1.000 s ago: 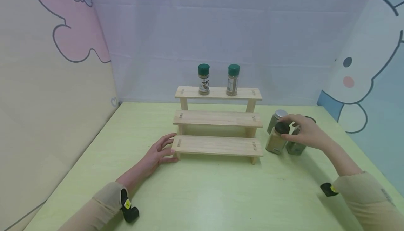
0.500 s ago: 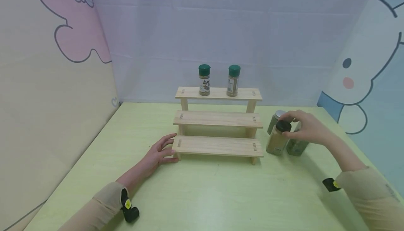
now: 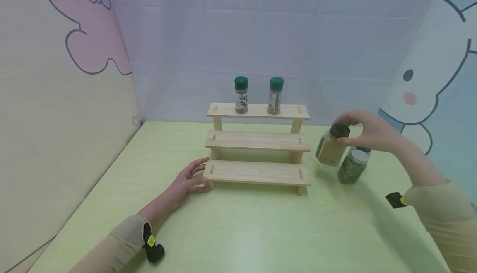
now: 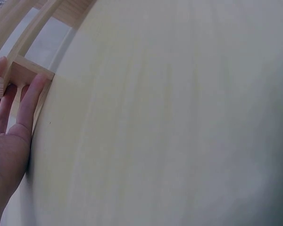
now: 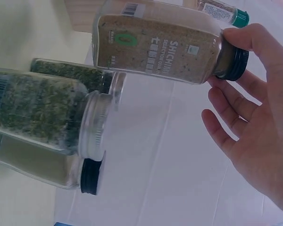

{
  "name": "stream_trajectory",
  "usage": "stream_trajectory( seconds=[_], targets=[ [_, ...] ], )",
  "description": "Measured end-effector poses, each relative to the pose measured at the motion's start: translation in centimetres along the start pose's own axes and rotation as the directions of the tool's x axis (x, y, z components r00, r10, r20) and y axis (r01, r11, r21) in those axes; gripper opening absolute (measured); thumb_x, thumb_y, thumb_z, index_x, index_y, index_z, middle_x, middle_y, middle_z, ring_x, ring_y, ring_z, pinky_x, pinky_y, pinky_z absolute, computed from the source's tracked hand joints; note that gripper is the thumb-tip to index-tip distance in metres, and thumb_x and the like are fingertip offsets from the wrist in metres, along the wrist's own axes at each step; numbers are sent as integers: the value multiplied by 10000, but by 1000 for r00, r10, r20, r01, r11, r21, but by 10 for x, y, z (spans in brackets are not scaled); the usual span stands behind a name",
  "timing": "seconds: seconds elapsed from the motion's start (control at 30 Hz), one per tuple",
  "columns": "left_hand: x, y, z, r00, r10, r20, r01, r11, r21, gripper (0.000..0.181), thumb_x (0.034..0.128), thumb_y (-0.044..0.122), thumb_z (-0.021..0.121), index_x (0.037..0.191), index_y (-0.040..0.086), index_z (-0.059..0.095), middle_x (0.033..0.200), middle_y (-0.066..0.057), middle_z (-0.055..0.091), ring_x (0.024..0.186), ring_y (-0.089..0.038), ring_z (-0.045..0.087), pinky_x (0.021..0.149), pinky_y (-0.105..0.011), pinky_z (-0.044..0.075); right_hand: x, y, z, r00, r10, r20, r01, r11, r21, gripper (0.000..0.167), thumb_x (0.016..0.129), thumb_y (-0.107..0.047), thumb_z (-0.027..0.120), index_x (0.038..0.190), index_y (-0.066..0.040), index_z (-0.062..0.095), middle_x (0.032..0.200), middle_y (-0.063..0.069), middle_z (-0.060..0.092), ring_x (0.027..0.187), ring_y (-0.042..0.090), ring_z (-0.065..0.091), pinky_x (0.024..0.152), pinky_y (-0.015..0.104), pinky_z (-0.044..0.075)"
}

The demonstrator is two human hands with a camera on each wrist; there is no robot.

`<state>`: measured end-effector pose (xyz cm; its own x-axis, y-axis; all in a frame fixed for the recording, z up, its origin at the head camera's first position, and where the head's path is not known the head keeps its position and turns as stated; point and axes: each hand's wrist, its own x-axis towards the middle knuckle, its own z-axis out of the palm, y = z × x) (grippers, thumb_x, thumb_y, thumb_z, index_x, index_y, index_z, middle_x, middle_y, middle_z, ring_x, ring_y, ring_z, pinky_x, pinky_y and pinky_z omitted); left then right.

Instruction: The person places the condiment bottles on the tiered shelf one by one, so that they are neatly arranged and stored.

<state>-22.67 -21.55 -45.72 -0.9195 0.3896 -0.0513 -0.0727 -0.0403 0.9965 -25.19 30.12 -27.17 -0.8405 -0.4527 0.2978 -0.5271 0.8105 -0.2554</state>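
Observation:
My right hand (image 3: 372, 132) pinches the black cap of a glass spice jar (image 3: 332, 150) filled with tan seasoning, held tilted above the table. In the right wrist view, the thumb and fingers are at the cap of this labelled jar (image 5: 155, 44). Below it stand a silver-lidded jar of green herbs (image 5: 37, 108), a second herb jar (image 5: 75, 73) and a black-capped jar of pale powder (image 5: 37, 160). My left hand (image 3: 184, 184) touches the left end of the lowest step of a three-tier wooden shelf (image 3: 257, 171), fingers spread and fairly straight.
Two green-capped shaker bottles stand on the top tier, one at left (image 3: 241, 95) and one at right (image 3: 275, 95). The pale yellow table (image 3: 238, 231) meets a plain backdrop (image 3: 261, 45) behind the shelf and printed side panels.
My right hand has lifted the tan seasoning jar off the table, moving up and slightly right, which uncovers the silver-lidded herb jar. My left hand and the shelf stay put.

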Motion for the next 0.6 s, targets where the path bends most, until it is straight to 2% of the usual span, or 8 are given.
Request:
stream_trajectory(
  seconds=[0.23,0.43,0.6],
  targets=[
    [0,1,0,1000,-1,-2,1,1000,-5,696,956,61,589,1558,148,253,1557,-214,296,1142,-153,613,935,-464,588,12,-12,-12,1000,-23,-8,23,1000,-14,431,771,-212,842,1164,-161,672,1090,-9,711,993,76,594,874,363,489],
    [0,1,0,1000,-3,-2,3,1000,2,692,960,71,588,1559,154,252,1561,-211,297,1156,-162,609,937,-459,587,26,-29,-20,999,-29,19,29,999,18,438,791,-213,827,1189,-151,656,1125,11,699,1044,152,590,911,406,468],
    [0,1,0,1000,-2,-5,2,1000,-4,681,961,72,585,1553,172,266,1552,-187,315,1153,-152,611,937,-458,588,39,-42,-19,996,-84,6,84,996,25,425,784,-189,825,1178,-157,669,1108,-6,709,1034,142,606,909,356,473]
  ],
)
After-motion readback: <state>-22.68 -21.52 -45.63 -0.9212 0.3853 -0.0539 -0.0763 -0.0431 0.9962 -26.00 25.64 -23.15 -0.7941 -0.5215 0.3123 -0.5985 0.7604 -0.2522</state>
